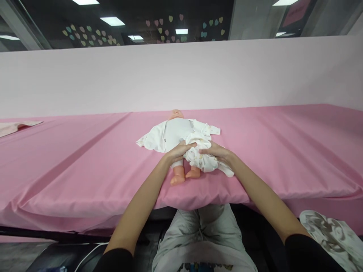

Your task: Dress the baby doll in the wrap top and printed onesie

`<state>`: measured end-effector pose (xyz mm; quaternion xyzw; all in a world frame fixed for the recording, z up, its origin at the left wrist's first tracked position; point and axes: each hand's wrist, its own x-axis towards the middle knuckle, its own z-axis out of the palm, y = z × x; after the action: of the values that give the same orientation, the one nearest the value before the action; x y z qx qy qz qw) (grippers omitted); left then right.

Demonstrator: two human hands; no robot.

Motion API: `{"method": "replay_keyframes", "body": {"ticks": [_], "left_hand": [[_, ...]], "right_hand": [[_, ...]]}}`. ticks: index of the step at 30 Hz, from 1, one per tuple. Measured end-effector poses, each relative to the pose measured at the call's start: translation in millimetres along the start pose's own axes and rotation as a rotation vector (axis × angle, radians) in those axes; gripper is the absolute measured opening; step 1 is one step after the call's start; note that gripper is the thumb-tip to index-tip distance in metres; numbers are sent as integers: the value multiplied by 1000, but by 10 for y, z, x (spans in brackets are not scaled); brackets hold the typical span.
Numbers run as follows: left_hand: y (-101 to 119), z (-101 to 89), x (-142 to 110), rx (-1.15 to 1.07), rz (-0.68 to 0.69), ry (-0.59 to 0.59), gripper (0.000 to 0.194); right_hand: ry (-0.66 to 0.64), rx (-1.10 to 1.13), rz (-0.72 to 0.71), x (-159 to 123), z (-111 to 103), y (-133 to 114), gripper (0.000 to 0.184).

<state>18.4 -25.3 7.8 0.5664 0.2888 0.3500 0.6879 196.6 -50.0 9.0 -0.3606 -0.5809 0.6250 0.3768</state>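
In the head view, a doll (175,132) lies on its back on the bench (85,166), which has a pink cover. Its head (177,113) is at the far end and its feet (178,177) are at the near end. So the doll's long way runs from far to near, with the feet a little more to the right than the head. The toes point near and left.

A white top (155,136) spreads out on both sides of the doll, one sleeve to the left and one to the right.

A bunch of white cloth (200,153) with small marks on it sits over the right side of the doll, by the hips and legs. It lies right between the two hands. The left hand (178,152) grips its left side and the right hand (219,151) grips its right side, so both hands touch it. The left hand is nearer to the doll's belly. The fingers on both hands are bent around the cloth. The bunch is long from far left to near right, and a loose end points near and right, under the right hand. I cannot tell if the cloth is joined to the top.
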Motion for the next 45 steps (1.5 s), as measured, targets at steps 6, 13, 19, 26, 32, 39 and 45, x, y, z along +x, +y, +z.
{"method": "replay_keyframes", "body": {"ticks": [6,13,19,26,32,39,45], "left_hand": [[22,18,7,-103,14,32,41],[25,24,38,-171,60,-11,43],[4,8,98,-275,195,141,28],[63,106,14,-185,18,56,32],[125,62,-78,-58,-41,-36,49],[100,44,-32,-210,79,82,30],[82,129,-43,-211,62,106,27]], "right_hand": [[-55,106,-18,3,-39,2,53],[184,408,-173,129,36,14,42],[-7,334,-112,67,25,28,46],[-85,222,-101,27,-149,-37,64],[23,371,-243,113,-103,-22,53],[-163,-9,-27,-3,-92,-4,75],[-86,131,-132,22,-126,17,71]]}}
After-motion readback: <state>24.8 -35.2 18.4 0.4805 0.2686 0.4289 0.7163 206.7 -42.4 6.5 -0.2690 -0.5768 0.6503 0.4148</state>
